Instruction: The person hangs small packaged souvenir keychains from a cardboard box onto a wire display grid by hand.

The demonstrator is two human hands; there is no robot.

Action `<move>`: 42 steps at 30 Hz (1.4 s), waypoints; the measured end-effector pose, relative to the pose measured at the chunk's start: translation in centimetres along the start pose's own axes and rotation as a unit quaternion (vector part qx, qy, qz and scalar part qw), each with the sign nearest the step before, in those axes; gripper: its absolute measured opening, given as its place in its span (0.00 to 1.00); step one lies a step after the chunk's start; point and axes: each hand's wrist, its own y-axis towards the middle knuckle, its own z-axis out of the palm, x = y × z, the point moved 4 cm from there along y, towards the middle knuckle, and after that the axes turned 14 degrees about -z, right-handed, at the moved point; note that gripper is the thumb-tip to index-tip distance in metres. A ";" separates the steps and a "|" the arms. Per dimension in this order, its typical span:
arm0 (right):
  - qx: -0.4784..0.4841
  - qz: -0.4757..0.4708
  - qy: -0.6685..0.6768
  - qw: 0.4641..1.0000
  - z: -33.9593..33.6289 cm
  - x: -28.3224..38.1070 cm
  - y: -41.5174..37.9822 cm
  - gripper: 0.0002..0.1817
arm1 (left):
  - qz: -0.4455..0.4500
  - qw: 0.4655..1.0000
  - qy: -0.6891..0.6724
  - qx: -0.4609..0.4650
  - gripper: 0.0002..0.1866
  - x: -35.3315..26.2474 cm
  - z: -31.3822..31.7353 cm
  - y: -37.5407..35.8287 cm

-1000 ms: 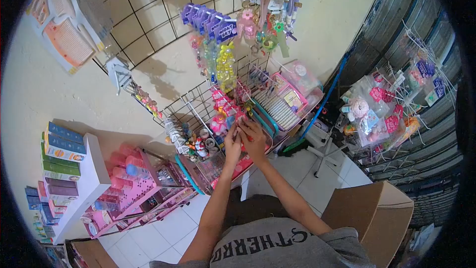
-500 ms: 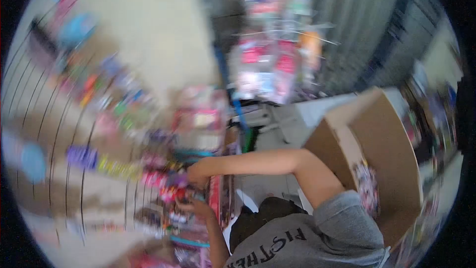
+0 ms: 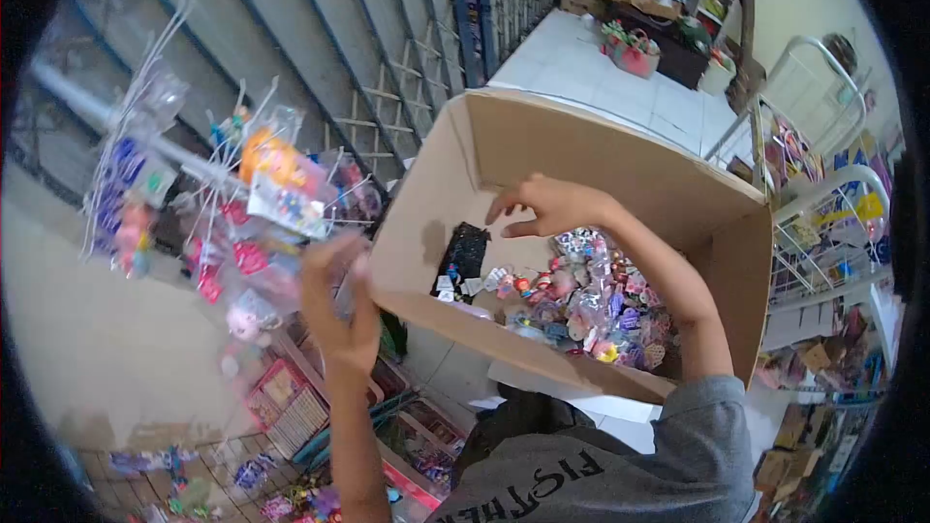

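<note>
Two bare hands are in view, both with the fingers parted. The right hand (image 3: 557, 205) reaches over the opening of a large cardboard box (image 3: 610, 150), its fingers loosely bent, with a gap between them and the thumb, and nothing visible held in them. Its forearm crosses above the box's near right part. Just below those fingertips and a little to the left, a black mesh item (image 3: 462, 260) lies inside against the box's left side. Below the fingers and to the right, a heap of small packaged trinkets (image 3: 581, 305) covers much of the bottom, in pink, purple, white and clear wrapping; a yellow and pink piece (image 3: 605, 350) sits at its near edge.

The left hand (image 3: 339, 305) is raised outside the box, just beside its left corner in the view. Its fingers point upward, wide of the thumb; they are blurred, and no held item shows. Whether they touch the box or the packets behind cannot be told. To the left of these fingers hang many plastic packets (image 3: 254, 254) on white hooks, an orange one (image 3: 276, 157) above fingertip level. Below and left of the hand stands a wire grid (image 3: 107, 479).
</note>
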 end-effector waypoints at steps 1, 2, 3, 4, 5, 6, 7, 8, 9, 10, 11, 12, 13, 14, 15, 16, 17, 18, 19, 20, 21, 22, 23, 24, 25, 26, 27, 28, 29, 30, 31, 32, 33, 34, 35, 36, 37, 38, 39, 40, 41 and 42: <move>-0.016 0.034 0.028 0.999 1.3 -3.0 -1.4 0.14 | 0.049 0.993 0.024 0.107 0.09 -1.9 3.3 2.5; -0.033 0.069 0.057 0.995 3.5 -6.3 -2.4 0.14 | 0.069 0.980 0.056 0.181 0.09 -2.0 7.0 4.3; -0.034 0.075 0.033 0.996 7.2 -10.1 -3.0 0.14 | 0.089 0.959 0.088 0.254 0.10 -1.1 11.0 5.5; -0.041 0.088 0.018 0.995 11.5 -14.2 -4.3 0.14 | 0.030 0.909 0.133 0.394 0.11 3.0 17.9 6.6; -0.024 0.113 0.003 0.993 14.8 -16.5 -4.6 0.14 | -0.029 0.843 0.173 0.508 0.12 7.4 22.8 6.5; -0.001 0.184 0.004 0.983 17.8 -18.5 -5.0 0.16 | -0.119 0.808 0.212 0.537 0.12 9.3 24.8 5.5; 0.024 0.257 -0.018 0.966 17.8 -17.3 -4.9 0.14 | -0.209 0.764 0.249 0.558 0.12 11.2 26.2 4.0; 0.051 0.328 -0.040 0.942 17.4 -16.0 -4.8 0.13 | -0.176 0.716 0.298 0.606 0.11 14.8 28.2 2.1; 0.048 0.330 -0.037 0.942 18.3 -16.2 -4.8 0.13 | -0.142 0.663 0.344 0.649 0.09 20.1 30.6 -0.5; 0.016 0.345 -0.035 0.938 19.4 -16.7 -5.1 0.13 | -0.141 0.661 0.345 0.652 0.09 27.5 33.7 -5.8; -0.016 0.358 -0.034 0.933 20.3 -17.2 -5.3 0.13 | -0.063 0.588 0.250 0.767 0.10 35.0 35.9 -7.6; -0.016 0.360 -0.033 0.932 21.4 -17.5 -5.4 0.13 | -0.063 0.586 0.250 0.768 0.10 27.5 33.6 -11.1; -0.035 0.355 -0.048 0.933 22.2 -17.9 -5.5 0.14 | -0.308 0.573 0.406 0.641 0.20 21.5 30.3 -7.0; -0.053 0.350 -0.063 0.933 22.3 -18.1 -5.6 0.15 | -0.244 0.590 0.465 0.613 0.24 20.6 30.2 -7.6; -0.053 0.350 -0.063 0.933 22.1 -18.3 -5.8 0.15 | -0.178 0.602 0.520 0.579 0.28 19.9 29.8 -8.1; -0.065 0.346 -0.040 0.935 21.7 -18.3 -6.1 0.16 | -0.203 0.590 0.526 0.578 0.33 18.4 29.2 -8.0; -0.075 0.342 -0.016 0.936 21.5 -18.1 -6.4 0.17 | -0.205 0.589 0.525 0.579 0.33 18.6 29.5 -8.3; -0.073 0.341 -0.015 0.937 21.3 -18.4 -6.6 0.17 | -0.212 0.582 0.522 0.587 0.32 18.9 29.9 -8.5; -0.092 0.349 -0.021 0.932 20.7 -18.9 -6.9 0.17 | -0.217 0.577 0.518 0.593 0.32 19.0 30.2 -8.6; -0.110 0.357 -0.026 0.927 20.1 -19.4 -7.3 0.17 | -0.210 0.573 0.529 0.589 0.31 19.0 30.6 -8.9; -0.110 0.354 -0.029 0.928 18.9 -19.5 -7.5 0.17 | -0.212 0.576 0.529 0.587 0.31 19.0 30.9 -9.2; -0.155 0.344 0.018 0.926 17.1 -19.3 -7.9 0.18 | -0.196 0.587 0.528 0.581 0.30 19.2 31.2 -9.4; -0.198 0.333 0.066 0.919 15.7 -19.1 -8.4 0.18 | -0.181 0.598 0.528 0.575 0.30 19.5 31.3 -9.8; -0.222 0.314 0.074 0.920 14.9 -19.2 -8.8 0.17 | -0.137 0.654 0.508 0.543 0.24 19.3 31.3 -9.7; -0.217 0.308 0.071 0.924 14.5 -19.5 -9.2 0.17 | -0.144 0.658 0.506 0.539 0.24 18.7 31.1 -9.2; -0.256 0.296 0.141 0.909 14.2 -19.9 -9.5 0.14 | -0.166 0.647 0.486 0.564 0.23 18.3 31.1 -8.8; -0.291 0.282 0.211 0.889 13.8 -20.2 -9.5 0.12 | -0.189 0.636 0.465 0.586 0.22 18.0 30.9 -8.1; -0.299 0.290 0.300 0.858 12.8 -19.5 -9.3 0.10 | -0.267 0.596 0.386 0.652 0.21 18.4 30.8 -7.9; -0.299 0.298 0.387 0.820 12.0 -18.5 -9.1 0.08 | -0.304 0.612 0.268 0.679 0.18 18.3 30.5 -7.5; -0.330 0.240 0.429 0.806 12.1 -19.1 -8.8 0.06 | -0.335 0.621 0.145 0.693 0.15 15.7 29.1 -5.9; -0.342 0.252 0.458 0.781 9.7 -16.4 -7.9 0.05 | -0.303 0.635 0.231 0.671 0.13 11.9 27.1 -3.1; -0.339 0.231 0.433 0.803 8.9 -16.2 -7.5 0.04 | -0.338 0.638 0.173 0.670 0.13 12.0 26.7 -1.9; -0.335 0.206 0.408 0.824 8.0 -16.1 -7.0 0.04 | -0.320 0.683 0.090 0.651 0.12 10.4 25.5 -0.1; -0.350 0.187 0.441 0.805 6.7 -14.8 -5.9 0.02 | -0.313 0.701 0.022 0.640 0.11 15.0 27.2 0.5; -0.362 0.168 0.475 0.784 5.2 -12.7 -4.7 0.03 | -0.280 0.725 -0.003 0.630 0.10 15.0 26.2 2.1; -0.363 0.143 0.435 0.812 3.8 -10.9 -3.4 0.04 | -0.245 0.749 -0.024 0.616 0.09 15.1 24.6 3.7; -0.365 0.114 0.394 0.835 2.6 -8.7 -2.0 0.06 | -0.256 0.763 -0.024 0.594 0.09 13.9 21.4 4.7; -0.361 0.119 0.376 0.845 1.6 -6.3 -0.7 0.09 | -0.250 0.798 -0.057 0.546 0.07 10.3 17.2 5.9; -0.342 0.099 0.382 0.853 1.0 -4.2 0.7 0.09 | -0.240 0.831 -0.087 0.495 0.06 7.5 13.2 6.6; -0.340 0.047 0.356 0.869 0.4 -2.1 2.0 0.09 | -0.249 0.843 -0.082 0.470 0.06 6.5 9.8 6.2; -0.337 -0.007 0.330 0.882 -0.2 0.3 3.3 0.10 | -0.240 0.865 -0.149 0.415 0.06 5.4 6.3 5.6; -0.326 -0.066 0.317 0.888 -0.4 3.1 4.8 0.11 | -0.227 0.881 -0.213 0.355 0.06 4.9 2.8 4.6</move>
